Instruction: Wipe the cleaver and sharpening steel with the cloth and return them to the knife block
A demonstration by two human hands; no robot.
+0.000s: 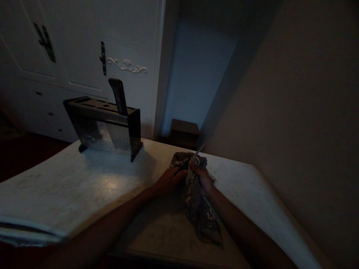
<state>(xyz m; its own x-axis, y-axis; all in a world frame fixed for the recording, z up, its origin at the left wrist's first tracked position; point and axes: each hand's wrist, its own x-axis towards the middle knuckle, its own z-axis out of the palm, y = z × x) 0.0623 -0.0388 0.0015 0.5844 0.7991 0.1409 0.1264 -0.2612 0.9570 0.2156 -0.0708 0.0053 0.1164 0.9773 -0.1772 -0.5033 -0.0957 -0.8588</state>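
My right hand [204,178] is closed on a dark patterned cloth [196,203], its thumb on top. The cloth is bunched around a knife, and a thin length of the knife's blade [199,149] sticks out beyond it, pointing away to the right. Close against the cloth's left side, my left hand [169,180] has its fingers wrapped round what looks like the knife's dark handle, mostly hidden. One end of the cloth hangs down toward me over the tabletop [134,186].
A knife block [106,130] with clear sides stands at the table's back left, one black-handled knife [119,96] in its slots. Behind it is a white cabinet [131,33]. A brown box-like piece of furniture [185,129] sits beyond the table. The wall [294,112] runs along the right.
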